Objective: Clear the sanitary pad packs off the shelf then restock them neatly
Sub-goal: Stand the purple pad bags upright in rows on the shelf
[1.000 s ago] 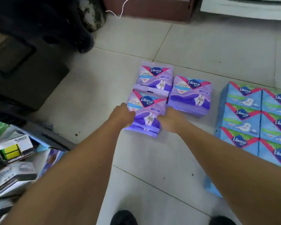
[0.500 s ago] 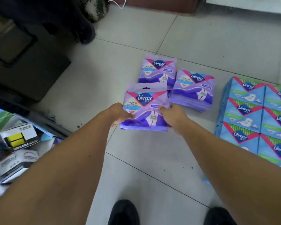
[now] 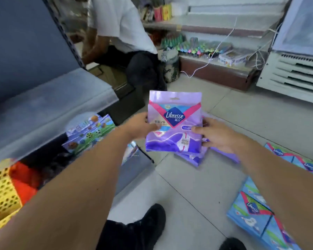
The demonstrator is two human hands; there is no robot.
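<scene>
Holding a stack of purple Libresse packs (image 3: 173,123) upright between us, we have it clear of the floor and roughly level with the grey shelf (image 3: 49,105) to our left. Our left hand (image 3: 139,126) grips the stack's left edge, thumb curled over the front face; our right hand (image 3: 217,134) grips the right edge, fingers (image 3: 197,129) wrapped across the front. Both hands are closed firmly on the stack. More purple packs (image 3: 193,158) lie on the floor tiles (image 3: 197,186) just beneath, and blue Libresse packs (image 3: 251,210) sit in rows to our right.

We judge the clearing step done and restocking under way, with this stack as a load in transit. The next move calls for swinging left and setting the stack squarely on the shelf, faces forward. The shelf surface appears bare from here, though its far end is blurred. A seated person (image 3: 123,33) is beyond the shelf, well apart from our path.
</scene>
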